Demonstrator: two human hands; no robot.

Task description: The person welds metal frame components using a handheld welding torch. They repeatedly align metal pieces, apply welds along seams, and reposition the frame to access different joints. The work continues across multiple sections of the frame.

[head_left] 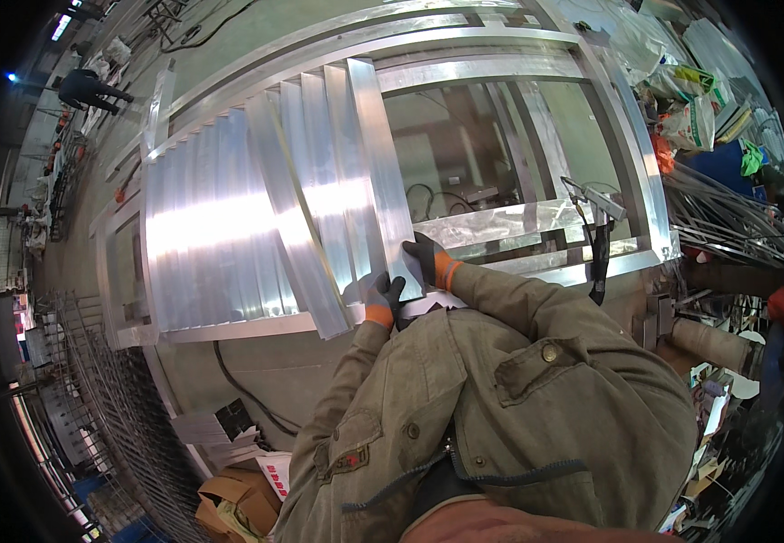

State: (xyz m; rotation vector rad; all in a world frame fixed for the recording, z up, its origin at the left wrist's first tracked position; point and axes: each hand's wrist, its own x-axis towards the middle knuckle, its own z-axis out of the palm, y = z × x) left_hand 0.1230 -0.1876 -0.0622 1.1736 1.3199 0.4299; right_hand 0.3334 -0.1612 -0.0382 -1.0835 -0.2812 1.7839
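A long silvery metal slat (pixel 381 163) lies across the metal frame (pixel 622 145), its near end close to my body. My left hand (pixel 382 297), in a dark glove with an orange cuff, grips the left side of that end, thumb apart. On the right edge of the same slat my right hand (pixel 430 260), gloved alike, is closed; some of its fingers are hidden. To the left, a row of overlapping slats (pixel 197 226) covers part of the frame. Another slat (pixel 299 217) rests slantwise on top of them, its near end sticking out past the frame's front rail.
A metal tool with a black-wrapped cable (pixel 602 213) sits at the frame's right. Bags and scraps (pixel 690 118) are heaped beyond it, above a bundle of thin rods (pixel 726 213). An open cardboard box (pixel 240 500) stands near left. Far left, a person (pixel 91 89) bends over.
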